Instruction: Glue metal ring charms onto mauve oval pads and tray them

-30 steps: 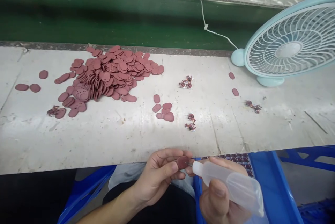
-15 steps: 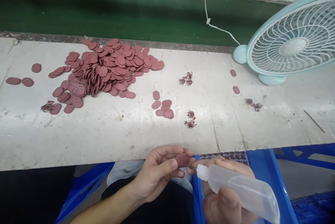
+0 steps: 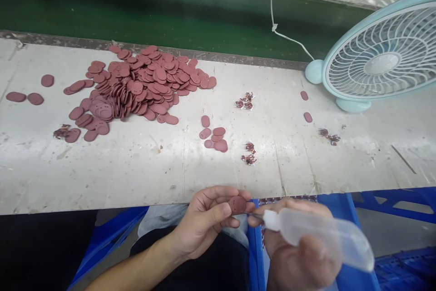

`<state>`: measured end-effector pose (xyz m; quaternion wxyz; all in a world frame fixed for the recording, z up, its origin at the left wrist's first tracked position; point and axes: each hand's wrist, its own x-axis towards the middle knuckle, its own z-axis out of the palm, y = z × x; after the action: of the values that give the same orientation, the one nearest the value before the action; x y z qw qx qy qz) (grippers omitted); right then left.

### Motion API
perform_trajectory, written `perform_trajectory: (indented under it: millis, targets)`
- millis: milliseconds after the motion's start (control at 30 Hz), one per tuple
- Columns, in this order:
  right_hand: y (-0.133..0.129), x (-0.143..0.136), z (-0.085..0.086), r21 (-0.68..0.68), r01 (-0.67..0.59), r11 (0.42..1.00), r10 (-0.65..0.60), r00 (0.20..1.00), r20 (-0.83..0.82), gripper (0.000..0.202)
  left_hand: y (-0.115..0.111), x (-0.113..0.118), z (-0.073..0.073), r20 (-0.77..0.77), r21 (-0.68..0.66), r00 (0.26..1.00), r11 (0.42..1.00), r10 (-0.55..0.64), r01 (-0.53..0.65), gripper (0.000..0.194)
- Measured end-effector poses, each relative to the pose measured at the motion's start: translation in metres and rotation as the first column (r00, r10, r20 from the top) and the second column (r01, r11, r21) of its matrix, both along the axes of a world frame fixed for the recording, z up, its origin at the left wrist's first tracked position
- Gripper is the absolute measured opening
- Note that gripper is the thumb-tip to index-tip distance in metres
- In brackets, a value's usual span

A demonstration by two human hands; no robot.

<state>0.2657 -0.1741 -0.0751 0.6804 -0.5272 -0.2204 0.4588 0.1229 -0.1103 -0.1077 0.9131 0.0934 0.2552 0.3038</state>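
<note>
We're pinching a dark red oval disc (image 3: 237, 205) between the thumb and fingers of our left hand (image 3: 204, 223), small dark marks showing on its face. Right alongside, our right hand (image 3: 286, 257) is gripping a cloudy plastic bottle (image 3: 299, 225), its thumb blurring in front. The bottle is lying aslant in that grip, its white cap (image 3: 271, 220) facing the left hand and a thin metal tip (image 3: 254, 215) reaching to the disc's edge; whether the two are touching, we aren't able to tell. Both hands are working close together, at the near edge of the table (image 3: 170, 173).

Ahead and left of our hands, a big heap of similar discs (image 3: 143, 86) is spreading out, with three loose discs (image 3: 47, 80) lying farther left and a brown clump (image 3: 61, 131) sitting at the heap's near side. Straight ahead of the left hand, a small group of discs (image 3: 218, 136) is overlapping. Just right of that, tiny brown figures are resting in a nearer cluster (image 3: 249, 153) and a farther cluster (image 3: 245, 101). Beyond the right hand, more figures (image 3: 329, 136) are lying, and past them two single discs (image 3: 308, 117) are sitting near a pale blue fan (image 3: 381, 61). Under the right hand, a blue crate (image 3: 335, 207) is peeking out
</note>
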Motion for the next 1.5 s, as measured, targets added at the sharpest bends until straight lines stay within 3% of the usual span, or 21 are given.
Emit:
perform_trajectory:
  millis: [67,133,167,200,267,333,467,500,567,600,633,667,733,800,867,933,1000,1100,1167,1267,1500]
  targets:
    - [0.016,0.022,0.008,0.063,0.096,0.993,-0.085,0.983,-0.162,0.027,0.001,-0.002,0.000,0.003,0.005,1.000,1.000,0.003,-0.003,0.020]
    - [0.032,0.052,0.003,0.119,0.109,0.987,-0.033,0.858,-0.513,0.029,0.001,-0.003,0.001,0.009,0.009,1.000,1.000,0.001,-0.001,0.019]
    - [0.039,0.069,-0.005,0.147,0.113,0.983,0.026,0.702,-0.712,0.032,0.001,-0.004,0.002,0.013,0.011,1.000,1.000,0.001,-0.001,0.019]
    - [0.045,0.086,-0.016,0.160,0.154,0.975,0.071,0.466,-0.882,0.037,0.001,-0.005,0.003,0.014,0.012,1.000,1.000,0.002,-0.002,0.019]
    - [0.056,0.116,-0.039,0.217,0.136,0.967,0.221,-0.013,-0.975,0.033,0.001,-0.006,0.003,0.013,0.013,1.000,1.000,0.008,-0.009,0.020]
    - [0.064,0.135,-0.056,0.244,0.138,0.960,0.261,-0.127,-0.957,0.028,0.001,-0.008,0.003,0.011,0.015,1.000,1.000,0.019,-0.019,0.020]
    - [0.062,0.126,-0.053,0.284,0.142,0.948,0.292,-0.041,-0.955,0.045,0.001,-0.012,0.002,-0.015,0.016,0.999,0.999,0.048,-0.048,0.019]
    - [0.059,0.115,-0.046,0.287,0.116,0.951,0.274,0.115,-0.955,0.049,0.002,-0.013,0.001,-0.023,0.015,0.998,0.998,0.055,-0.055,0.019]
    - [0.053,0.090,-0.034,0.235,0.024,0.972,0.172,0.611,-0.772,0.045,0.003,-0.015,0.001,-0.034,0.016,0.997,0.998,0.066,-0.065,0.019]
    - [0.052,0.077,-0.029,0.168,-0.020,0.986,0.109,0.835,-0.539,0.038,0.003,-0.016,0.001,-0.038,0.018,0.997,0.998,0.069,-0.068,0.019]
    - [0.052,0.065,-0.026,0.076,-0.057,0.995,0.073,0.973,-0.218,0.029,0.004,-0.017,0.001,-0.043,0.018,0.997,0.997,0.071,-0.070,0.019]
    - [0.054,0.056,-0.024,-0.030,-0.086,0.996,0.089,0.988,0.127,0.023,0.004,-0.018,0.002,-0.047,0.016,0.996,0.997,0.072,-0.071,0.019]
    - [0.061,0.044,-0.025,-0.217,-0.108,0.970,0.221,0.757,0.615,0.023,0.005,-0.019,0.003,-0.051,0.006,0.996,0.997,0.075,-0.074,0.019]
    - [0.068,0.041,-0.030,-0.336,-0.077,0.939,0.334,0.446,0.830,0.022,0.005,-0.020,0.003,-0.056,-0.005,0.995,0.997,0.080,-0.080,0.019]
    - [0.070,0.040,-0.032,-0.348,-0.068,0.935,0.346,0.392,0.852,0.022,0.005,-0.022,0.003,-0.061,-0.006,0.994,0.996,0.089,-0.089,0.019]
    - [0.064,0.039,-0.031,-0.340,-0.047,0.939,0.324,0.448,0.834,0.022,0.005,-0.023,0.001,-0.070,0.004,0.992,0.995,0.101,-0.101,0.019]
    - [0.051,0.034,-0.024,-0.347,-0.067,0.936,0.309,0.632,0.711,0.025,0.005,-0.023,-0.002,-0.077,0.030,0.990,0.993,0.116,-0.114,0.019]
    - [0.028,0.022,-0.007,-0.309,-0.197,0.930,0.297,0.900,0.320,0.030,0.004,-0.023,-0.006,-0.091,0.130,0.985,0.982,0.150,-0.137,0.018]
    - [0.017,0.013,0.004,-0.270,-0.270,0.924,0.322,0.931,0.172,0.025,0.003,-0.023,-0.007,-0.106,0.226,0.980,0.964,0.168,-0.141,0.019]
    - [0.012,0.001,0.015,-0.236,-0.316,0.919,0.357,0.921,0.155,0.021,0.001,-0.023,-0.006,-0.124,0.353,0.977,0.928,0.171,-0.117,0.022]
    - [0.014,-0.005,0.012,-0.234,-0.343,0.910,0.385,0.908,0.165,0.023,-0.001,-0.024,0.000,-0.100,0.448,0.983,0.889,0.156,-0.096,0.026]
